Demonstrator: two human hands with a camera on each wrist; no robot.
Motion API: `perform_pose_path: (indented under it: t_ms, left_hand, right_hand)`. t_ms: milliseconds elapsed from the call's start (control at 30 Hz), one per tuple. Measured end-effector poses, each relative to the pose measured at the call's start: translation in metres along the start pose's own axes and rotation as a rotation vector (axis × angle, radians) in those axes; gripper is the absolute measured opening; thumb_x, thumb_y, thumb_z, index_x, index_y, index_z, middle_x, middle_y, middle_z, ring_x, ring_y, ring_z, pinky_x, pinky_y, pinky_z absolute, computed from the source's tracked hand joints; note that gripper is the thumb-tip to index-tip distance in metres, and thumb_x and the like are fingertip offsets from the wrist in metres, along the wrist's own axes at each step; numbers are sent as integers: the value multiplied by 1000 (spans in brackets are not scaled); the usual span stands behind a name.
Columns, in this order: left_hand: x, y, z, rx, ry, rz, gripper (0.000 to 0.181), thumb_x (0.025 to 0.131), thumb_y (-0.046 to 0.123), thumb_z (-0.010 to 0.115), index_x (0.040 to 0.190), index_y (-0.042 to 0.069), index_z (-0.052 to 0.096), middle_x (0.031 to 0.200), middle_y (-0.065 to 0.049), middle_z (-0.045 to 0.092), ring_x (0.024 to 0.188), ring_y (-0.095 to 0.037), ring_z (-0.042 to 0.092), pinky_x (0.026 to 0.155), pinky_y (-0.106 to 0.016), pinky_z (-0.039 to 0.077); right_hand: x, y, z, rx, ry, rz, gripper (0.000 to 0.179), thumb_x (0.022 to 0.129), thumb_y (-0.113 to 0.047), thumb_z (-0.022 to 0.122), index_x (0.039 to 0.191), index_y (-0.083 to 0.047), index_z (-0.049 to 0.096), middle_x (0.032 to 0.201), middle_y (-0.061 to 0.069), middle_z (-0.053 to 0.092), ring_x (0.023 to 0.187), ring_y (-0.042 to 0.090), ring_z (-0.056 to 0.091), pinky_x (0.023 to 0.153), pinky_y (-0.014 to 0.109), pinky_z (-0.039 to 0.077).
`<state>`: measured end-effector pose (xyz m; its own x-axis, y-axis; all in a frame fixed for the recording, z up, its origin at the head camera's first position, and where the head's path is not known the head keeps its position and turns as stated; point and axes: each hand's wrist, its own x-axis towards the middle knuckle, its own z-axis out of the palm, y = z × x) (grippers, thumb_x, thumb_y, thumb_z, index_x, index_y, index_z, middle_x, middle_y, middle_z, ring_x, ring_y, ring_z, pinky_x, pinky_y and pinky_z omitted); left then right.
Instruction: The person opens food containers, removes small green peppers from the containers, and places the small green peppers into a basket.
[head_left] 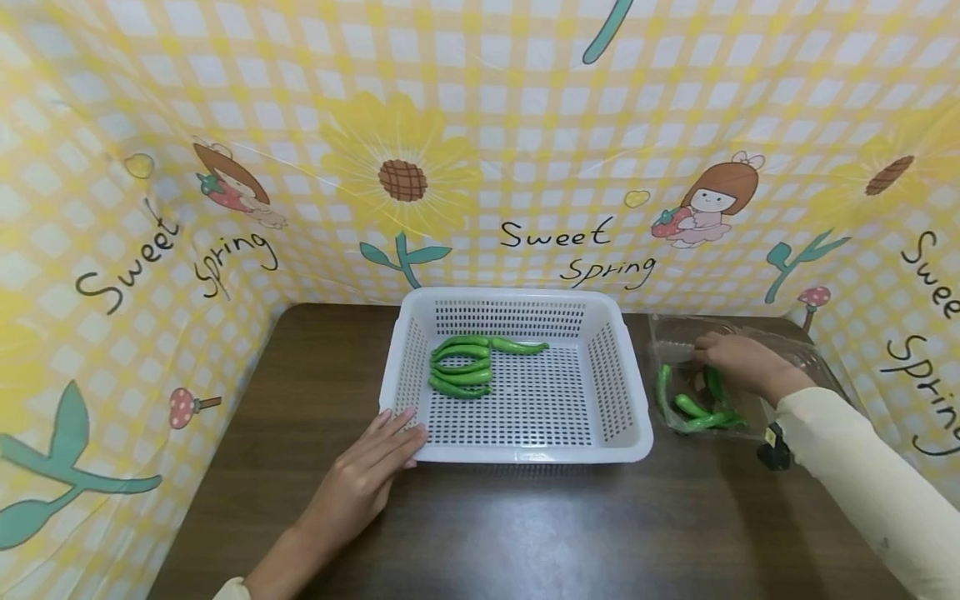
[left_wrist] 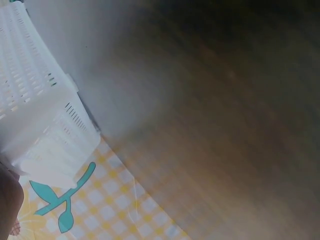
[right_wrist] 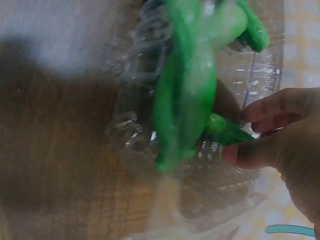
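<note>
My left hand (head_left: 367, 471) rests its straight fingers on the near left corner of a white perforated plastic basket (head_left: 525, 454). Inside, several green chili peppers (head_left: 461, 377) lie in a stack of rows at the left, and one more pepper (head_left: 517, 346) points right along the back. At the right, my right hand (head_left: 746, 362) reaches into a clear plastic box (head_left: 671, 329). The right wrist view has thumb and fingers pinching a green pepper (right_wrist: 225, 130) there. Other peppers (right_wrist: 185, 95) lie beside it in the box, blurred.
The dark wooden table (head_left: 525, 533) runs up to a yellow checked cloth (head_left: 487, 167) hung at the back and both sides. The clear box's lid (head_left: 806, 354) spreads open beside the right cloth wall. A small black device (head_left: 774, 450) sits at my right wrist.
</note>
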<state>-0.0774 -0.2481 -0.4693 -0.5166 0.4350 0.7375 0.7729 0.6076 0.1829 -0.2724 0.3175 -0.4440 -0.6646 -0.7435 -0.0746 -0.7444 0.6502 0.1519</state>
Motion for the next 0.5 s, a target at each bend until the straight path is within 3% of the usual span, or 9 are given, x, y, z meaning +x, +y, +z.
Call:
perform_pose_path:
  t_ms: [100, 300, 500]
  left_hand:
    - [0, 0, 0, 1, 2, 3, 34, 108, 19, 50, 123, -3, 72, 119, -19, 75, 118, -39, 70, 121, -46, 45]
    - [1, 1, 0, -8, 0, 5, 34, 108, 19, 51, 122, -4, 72, 118, -19, 75, 117, -40, 70, 120, -46, 46]
    - [1, 0, -1, -8, -3, 3, 34, 108, 19, 50, 122, -4, 72, 118, -20, 75, 117, -40, 70, 121, -45, 45]
  right_hand:
    - [0, 0, 5, 6, 15, -3, 22, 80, 11, 78, 95, -6, 75, 99, 9, 72, 86, 26, 70, 69, 41, 65]
    - [1, -1, 4, 42, -30, 30, 29, 77, 14, 79, 87, -11, 71, 99, 12, 75, 83, 29, 72, 67, 43, 65]
    - [4, 0, -7, 102, -82, 113, 27, 83, 13, 73, 87, -14, 67, 87, 3, 73, 75, 22, 69, 63, 44, 63]
